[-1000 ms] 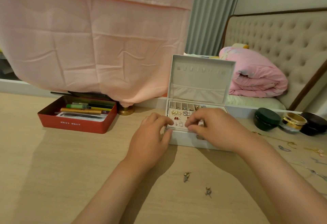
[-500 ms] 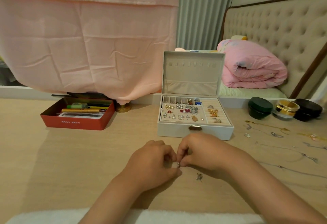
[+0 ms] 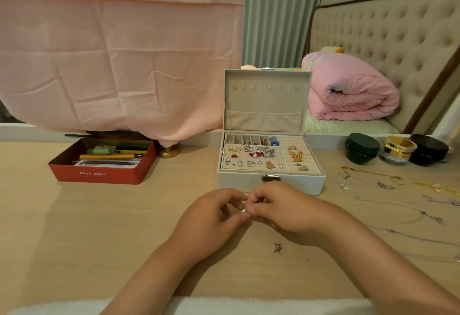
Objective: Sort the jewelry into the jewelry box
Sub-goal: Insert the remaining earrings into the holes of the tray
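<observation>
The white jewelry box stands open on the wooden table, its tray filled with several earrings and rings. Just in front of it, my left hand and my right hand meet, fingers curled, and together pinch a small earring between their fingertips. A second small earring lies on the table below my right wrist. Several thin necklaces are spread over the table to the right of the box.
A red tin with pens sits at the left. Three round jars stand at the right rear. A pink cloth hangs behind the table, and a bed with a rolled pink blanket lies beyond.
My hands came back from the box tray toward me and took one of the two earrings off the table. They have since held it between them, a little closer to the box.
</observation>
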